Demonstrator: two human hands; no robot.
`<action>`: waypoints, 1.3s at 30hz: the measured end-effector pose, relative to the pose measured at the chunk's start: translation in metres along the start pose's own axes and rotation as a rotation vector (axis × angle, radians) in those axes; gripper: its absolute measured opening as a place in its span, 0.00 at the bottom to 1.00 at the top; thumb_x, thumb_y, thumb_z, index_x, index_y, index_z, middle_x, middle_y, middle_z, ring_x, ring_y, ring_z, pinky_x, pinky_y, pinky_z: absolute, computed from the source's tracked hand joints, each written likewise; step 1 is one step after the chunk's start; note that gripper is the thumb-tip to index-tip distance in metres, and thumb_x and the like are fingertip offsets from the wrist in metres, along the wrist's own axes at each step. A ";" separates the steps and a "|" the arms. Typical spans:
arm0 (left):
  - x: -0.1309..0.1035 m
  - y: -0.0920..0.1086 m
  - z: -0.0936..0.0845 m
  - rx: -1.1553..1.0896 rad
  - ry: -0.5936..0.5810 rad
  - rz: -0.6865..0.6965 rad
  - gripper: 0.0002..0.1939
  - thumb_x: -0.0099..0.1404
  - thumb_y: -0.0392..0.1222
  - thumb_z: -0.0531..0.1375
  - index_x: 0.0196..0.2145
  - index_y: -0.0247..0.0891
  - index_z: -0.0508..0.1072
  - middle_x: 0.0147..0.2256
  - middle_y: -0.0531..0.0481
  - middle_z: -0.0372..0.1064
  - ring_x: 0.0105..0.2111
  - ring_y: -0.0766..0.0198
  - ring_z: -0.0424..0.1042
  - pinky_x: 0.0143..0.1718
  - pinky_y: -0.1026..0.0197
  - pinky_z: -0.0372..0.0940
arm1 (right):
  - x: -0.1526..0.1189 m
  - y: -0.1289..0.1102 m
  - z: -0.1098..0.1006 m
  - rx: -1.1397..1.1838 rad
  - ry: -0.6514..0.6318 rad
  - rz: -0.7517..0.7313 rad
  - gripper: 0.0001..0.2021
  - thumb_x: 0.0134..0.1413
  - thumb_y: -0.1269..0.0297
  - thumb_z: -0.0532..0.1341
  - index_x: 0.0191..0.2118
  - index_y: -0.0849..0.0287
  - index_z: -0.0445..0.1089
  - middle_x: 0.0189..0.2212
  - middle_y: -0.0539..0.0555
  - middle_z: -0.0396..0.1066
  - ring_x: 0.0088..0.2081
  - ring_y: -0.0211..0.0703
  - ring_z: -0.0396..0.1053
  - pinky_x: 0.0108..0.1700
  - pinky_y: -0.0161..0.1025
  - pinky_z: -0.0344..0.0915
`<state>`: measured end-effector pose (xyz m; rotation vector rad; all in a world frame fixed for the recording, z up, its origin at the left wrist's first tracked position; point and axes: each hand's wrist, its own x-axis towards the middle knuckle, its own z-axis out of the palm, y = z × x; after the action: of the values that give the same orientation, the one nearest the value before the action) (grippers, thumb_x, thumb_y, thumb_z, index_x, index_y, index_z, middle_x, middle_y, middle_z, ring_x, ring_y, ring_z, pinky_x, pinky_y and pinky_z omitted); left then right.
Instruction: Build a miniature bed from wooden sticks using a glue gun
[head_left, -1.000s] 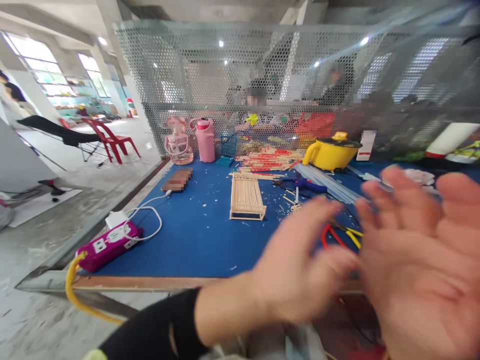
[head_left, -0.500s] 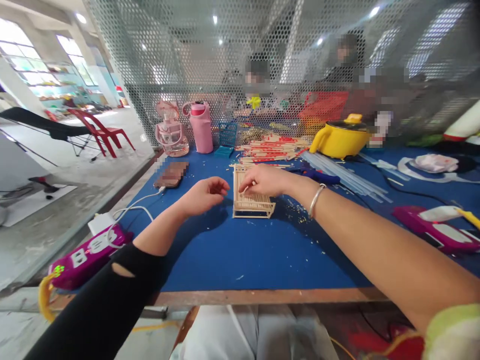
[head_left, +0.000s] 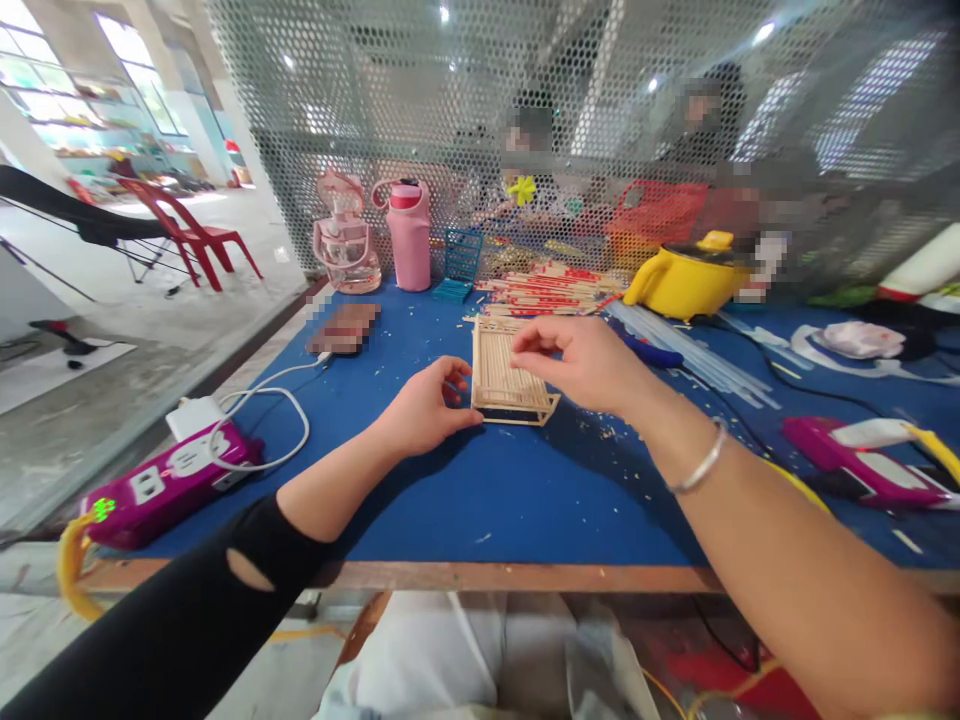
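Note:
A small frame [head_left: 510, 370] built of thin wooden sticks, with a slatted top, lies on the blue table. My left hand [head_left: 435, 408] is at its left side, thumb against the near left corner and curled fingers along the edge, bracing it. Over the frame's right half is my right hand [head_left: 581, 362], thumb and fingertips drawn together in a pinch above the slats. Whatever is between those fingertips is too small to make out. Behind the frame lies a pile of red-marked wooden sticks [head_left: 551, 288].
A dark-blue glue gun [head_left: 649, 348] and translucent sticks [head_left: 697, 355] lie right of the frame, near a yellow pot [head_left: 686, 280]. Purple power strips [head_left: 172, 485] sit at both sides. A phone [head_left: 345, 328] and pink bottle [head_left: 409, 240] stand left, before a mesh screen [head_left: 285, 130].
My left hand has moved right, up to the frame's near left corner. My right hand has shifted right, uncovering more of the slats. The view has turned slightly.

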<state>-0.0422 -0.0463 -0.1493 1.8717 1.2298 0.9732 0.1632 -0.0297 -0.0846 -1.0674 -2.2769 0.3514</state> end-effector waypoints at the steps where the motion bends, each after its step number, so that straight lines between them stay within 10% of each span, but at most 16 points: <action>1: -0.005 0.004 0.001 0.019 0.071 0.009 0.23 0.49 0.43 0.66 0.42 0.36 0.65 0.35 0.50 0.67 0.32 0.66 0.66 0.35 0.62 0.62 | -0.012 -0.007 0.002 0.014 0.025 0.000 0.03 0.52 0.67 0.59 0.33 0.59 0.70 0.28 0.49 0.73 0.30 0.36 0.68 0.33 0.33 0.62; 4: -0.023 0.020 0.005 0.032 0.189 0.020 0.15 0.54 0.45 0.63 0.37 0.36 0.69 0.32 0.51 0.68 0.31 0.66 0.65 0.34 0.63 0.61 | -0.042 -0.021 0.016 -0.008 -0.018 -0.030 0.05 0.53 0.70 0.59 0.32 0.57 0.71 0.30 0.48 0.75 0.32 0.36 0.71 0.35 0.33 0.63; 10: -0.040 0.030 0.012 -0.312 -0.122 -0.238 0.18 0.59 0.53 0.58 0.34 0.33 0.75 0.26 0.51 0.68 0.23 0.70 0.62 0.25 0.66 0.58 | -0.056 -0.022 0.034 0.024 -0.011 -0.074 0.04 0.55 0.69 0.59 0.35 0.55 0.71 0.32 0.48 0.76 0.34 0.36 0.73 0.38 0.32 0.64; 16: -0.039 0.026 0.015 -0.337 -0.150 -0.319 0.14 0.57 0.48 0.62 0.35 0.33 0.76 0.24 0.51 0.69 0.23 0.71 0.65 0.25 0.67 0.59 | -0.058 -0.022 0.038 0.014 -0.014 -0.014 0.03 0.53 0.69 0.62 0.34 0.57 0.67 0.29 0.48 0.73 0.32 0.35 0.72 0.35 0.31 0.63; 29: -0.039 0.022 0.023 -0.245 -0.136 -0.262 0.14 0.60 0.49 0.58 0.29 0.34 0.72 0.23 0.54 0.65 0.21 0.72 0.61 0.23 0.67 0.58 | -0.045 -0.015 0.021 -0.417 -0.025 -0.377 0.08 0.56 0.64 0.60 0.28 0.56 0.74 0.31 0.51 0.71 0.39 0.43 0.63 0.46 0.47 0.52; 34: -0.028 0.012 0.019 -0.159 0.191 -0.205 0.21 0.55 0.43 0.62 0.46 0.36 0.68 0.32 0.52 0.67 0.23 0.71 0.62 0.24 0.66 0.60 | -0.024 -0.012 0.019 -0.520 0.090 -0.364 0.06 0.53 0.64 0.61 0.28 0.54 0.74 0.32 0.51 0.68 0.40 0.46 0.60 0.48 0.50 0.50; 39: -0.003 0.010 0.008 -0.008 -0.003 -0.081 0.18 0.49 0.34 0.64 0.40 0.34 0.73 0.36 0.47 0.72 0.33 0.64 0.68 0.36 0.61 0.64 | -0.022 -0.005 0.035 -0.594 0.192 -0.435 0.07 0.54 0.67 0.60 0.27 0.55 0.73 0.38 0.52 0.70 0.46 0.48 0.61 0.58 0.55 0.43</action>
<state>-0.0322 -0.0538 -0.1455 1.8024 1.2875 0.9305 0.1498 -0.0497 -0.1187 -0.7810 -2.4038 -0.6109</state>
